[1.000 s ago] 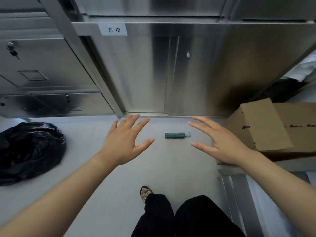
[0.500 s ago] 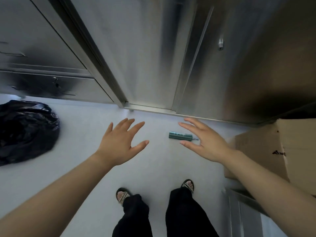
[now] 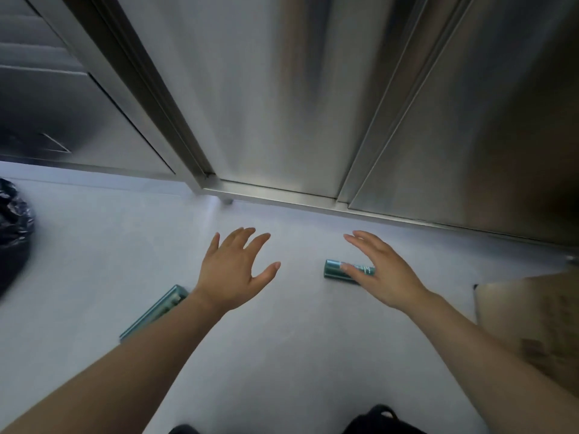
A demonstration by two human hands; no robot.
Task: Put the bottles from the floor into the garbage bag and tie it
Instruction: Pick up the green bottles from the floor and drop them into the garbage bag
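Bottles, two of them, small and teal, both lying on their sides on the floor (image 3: 282, 355). The right bottle (image 3: 334, 269) is just below the steel cabinet (image 3: 282, 89), with my right hand (image 3: 383, 272) spread flat over its far end, fingers straight and nothing gripped. I honestly can't tell whether the thumb is touching it or just hovering. The left bottle (image 3: 156, 308) lies at an angle, partly hidden behind my left forearm. My left hand (image 3: 233, 270) hangs open with its fingers fanned, holding nothing.

My guess on handling: they look light and rigid, with a smooth shiny skin, so probably a bit slippery and happy to roll if nudged sideways. I'd wrap round the middle of the barrel, fingers on one side and thumb on the other, rather than pinching an end.

There's plenty of bare floor between the two hands. The tight spots are the cabinet's bottom rail just beyond the right bottle and the cardboard box (image 3: 532, 324) off to the right. The garbage bag (image 3: 12, 227) sits well apart at the far left edge, so each bottle has a long carry across open floor.
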